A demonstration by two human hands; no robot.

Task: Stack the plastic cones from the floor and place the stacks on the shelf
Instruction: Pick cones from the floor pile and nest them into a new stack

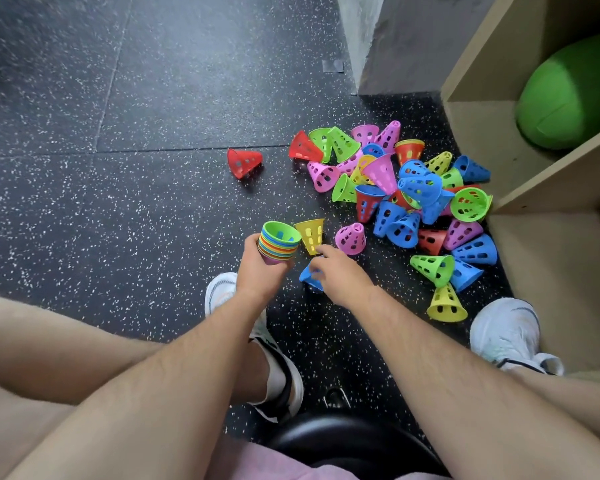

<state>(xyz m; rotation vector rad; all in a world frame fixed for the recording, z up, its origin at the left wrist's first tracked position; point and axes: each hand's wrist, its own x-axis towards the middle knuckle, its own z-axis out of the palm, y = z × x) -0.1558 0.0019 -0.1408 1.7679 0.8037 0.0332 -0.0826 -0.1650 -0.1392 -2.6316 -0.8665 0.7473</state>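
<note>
Fingers (251, 242) of the left hand (262, 271) are wrapping round a stack of cones (280, 241), holding it wide ends up, left of the cone pile (395, 188). The right hand (340, 276) is curling its fingers over a blue cone (308, 277) lying on the floor (118, 202) off the pile's near-left side. The shelf (551, 188) is standing just right of the pile, and a lone red cone (244, 162) is lying apart, left of it.

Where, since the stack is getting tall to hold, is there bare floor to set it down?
Bare floor lies open left of the lone red cone and left of the left hand holding the stack. Crowded: the pile against the shelf, and around the right hand gripping the blue cone.
</note>
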